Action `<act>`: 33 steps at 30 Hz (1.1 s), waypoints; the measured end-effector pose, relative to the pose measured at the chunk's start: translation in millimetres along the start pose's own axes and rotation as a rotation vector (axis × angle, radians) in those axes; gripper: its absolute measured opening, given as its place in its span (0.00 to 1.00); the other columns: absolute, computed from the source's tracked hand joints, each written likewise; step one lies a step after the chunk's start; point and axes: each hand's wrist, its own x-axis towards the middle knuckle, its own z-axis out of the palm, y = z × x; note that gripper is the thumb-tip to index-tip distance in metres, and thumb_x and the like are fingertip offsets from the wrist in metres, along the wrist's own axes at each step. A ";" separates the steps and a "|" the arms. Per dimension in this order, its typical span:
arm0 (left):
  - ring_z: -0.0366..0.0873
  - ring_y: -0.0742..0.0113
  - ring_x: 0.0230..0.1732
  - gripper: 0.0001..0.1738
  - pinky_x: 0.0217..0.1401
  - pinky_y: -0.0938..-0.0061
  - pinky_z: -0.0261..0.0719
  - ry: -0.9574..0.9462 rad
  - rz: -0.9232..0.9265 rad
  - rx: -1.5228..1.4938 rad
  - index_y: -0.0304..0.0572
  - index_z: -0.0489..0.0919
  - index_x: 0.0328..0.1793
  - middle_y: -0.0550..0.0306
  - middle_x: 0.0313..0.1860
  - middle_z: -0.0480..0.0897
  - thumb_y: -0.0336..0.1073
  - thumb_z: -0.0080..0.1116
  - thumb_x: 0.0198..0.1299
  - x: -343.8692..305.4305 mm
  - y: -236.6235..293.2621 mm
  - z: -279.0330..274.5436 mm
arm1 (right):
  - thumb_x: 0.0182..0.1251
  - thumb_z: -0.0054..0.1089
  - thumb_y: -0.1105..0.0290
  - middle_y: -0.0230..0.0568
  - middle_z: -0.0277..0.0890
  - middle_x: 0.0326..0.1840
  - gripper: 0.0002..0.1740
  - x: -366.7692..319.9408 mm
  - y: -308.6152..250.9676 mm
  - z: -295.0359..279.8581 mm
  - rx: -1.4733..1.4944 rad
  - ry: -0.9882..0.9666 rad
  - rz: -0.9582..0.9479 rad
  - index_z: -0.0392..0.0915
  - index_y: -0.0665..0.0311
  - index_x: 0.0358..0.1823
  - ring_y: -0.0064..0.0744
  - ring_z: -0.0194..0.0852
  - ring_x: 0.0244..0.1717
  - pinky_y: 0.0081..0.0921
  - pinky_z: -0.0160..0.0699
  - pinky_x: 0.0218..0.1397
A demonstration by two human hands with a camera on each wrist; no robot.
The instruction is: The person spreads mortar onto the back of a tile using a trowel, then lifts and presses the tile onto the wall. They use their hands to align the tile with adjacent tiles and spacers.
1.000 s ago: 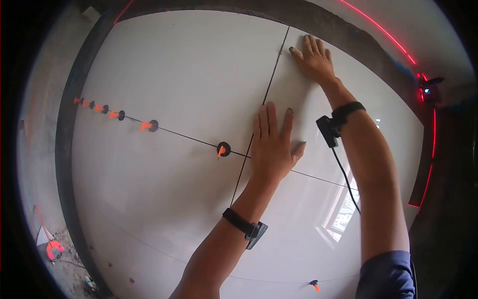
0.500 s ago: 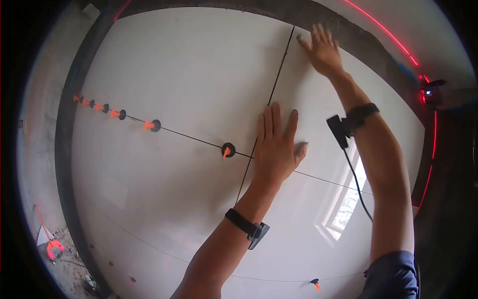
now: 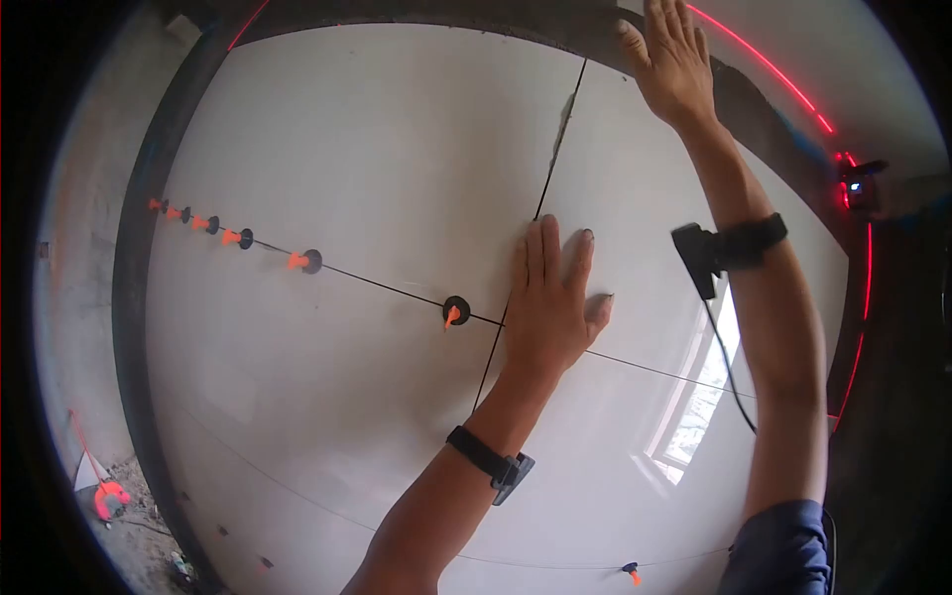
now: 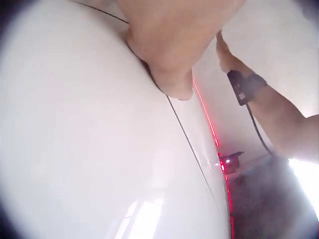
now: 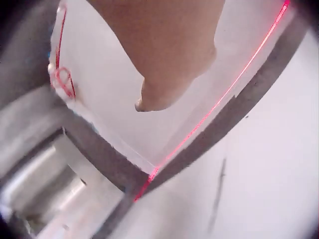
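Large glossy white wall tiles (image 3: 377, 149) meet at thin dark joints. My left hand (image 3: 550, 297) lies flat on a tile beside the crossing of two joints, fingers extended upward, thumb spread. In the left wrist view, that hand (image 4: 169, 50) hides part of the joint. My right hand (image 3: 679, 69) is raised over the tiles' top edge with straight fingers, holding nothing. The right wrist view has this hand (image 5: 169, 55) away from the tile, against the white ceiling. Nearest the left hand is an orange-and-black tile leveling clip (image 3: 455, 311) in the horizontal joint.
Several more leveling clips (image 3: 304, 261) run left along the joint; another clip (image 3: 632, 572) sits lower right. A laser level (image 3: 859, 186) at the right casts red lines. Grey bare wall (image 3: 446, 12) borders the tiles. A window reflection (image 3: 699, 397) shows on the right tile.
My right hand has lifted off the upper right tile and moved up and right, past its top edge. The left hand stays at almost the same place on the joint.
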 end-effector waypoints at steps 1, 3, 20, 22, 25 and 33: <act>0.55 0.32 0.78 0.43 0.82 0.49 0.52 0.014 0.000 0.003 0.43 0.65 0.78 0.28 0.77 0.58 0.55 0.63 0.60 -1.1 1.2 2.8 | 0.74 0.34 0.31 0.48 0.46 0.85 0.49 -28.7 5.1 23.5 -0.036 -0.098 0.095 0.50 0.63 0.81 0.49 0.38 0.85 0.52 0.40 0.84; 0.53 0.34 0.80 0.43 0.82 0.48 0.50 0.041 -0.003 -0.010 0.44 0.65 0.78 0.27 0.78 0.57 0.56 0.62 0.61 -0.8 3.3 4.5 | 0.73 0.36 0.30 0.49 0.47 0.85 0.49 -57.4 17.0 61.7 -0.106 -0.276 0.255 0.51 0.63 0.81 0.50 0.39 0.85 0.53 0.40 0.83; 0.54 0.32 0.79 0.44 0.82 0.48 0.51 0.052 0.008 0.010 0.43 0.64 0.78 0.27 0.77 0.58 0.57 0.60 0.61 -0.8 -0.2 8.3 | 0.78 0.36 0.37 0.49 0.53 0.82 0.42 -77.3 -13.8 15.6 -0.091 -0.106 -0.067 0.56 0.60 0.79 0.47 0.47 0.83 0.51 0.48 0.80; 0.54 0.32 0.79 0.43 0.82 0.48 0.51 0.077 0.003 0.032 0.43 0.65 0.78 0.27 0.77 0.58 0.57 0.60 0.61 -2.5 -0.3 8.7 | 0.79 0.34 0.39 0.48 0.53 0.82 0.38 -70.3 -31.1 -17.2 -0.006 -0.154 -0.074 0.57 0.57 0.79 0.46 0.48 0.83 0.50 0.48 0.80; 0.54 0.32 0.79 0.42 0.81 0.48 0.52 0.107 0.014 0.006 0.44 0.65 0.78 0.28 0.78 0.58 0.57 0.60 0.62 -2.5 -1.1 17.6 | 0.77 0.37 0.38 0.48 0.54 0.82 0.41 -141.0 -25.2 26.6 -0.095 -0.170 -0.002 0.59 0.62 0.78 0.52 0.46 0.83 0.55 0.44 0.81; 0.53 0.35 0.80 0.44 0.82 0.49 0.50 0.109 0.015 -0.001 0.43 0.65 0.78 0.28 0.78 0.58 0.56 0.62 0.61 -2.3 -1.2 11.6 | 0.79 0.39 0.45 0.51 0.54 0.81 0.35 -129.9 -42.6 0.3 0.041 -0.093 -0.047 0.57 0.58 0.79 0.52 0.46 0.82 0.53 0.47 0.80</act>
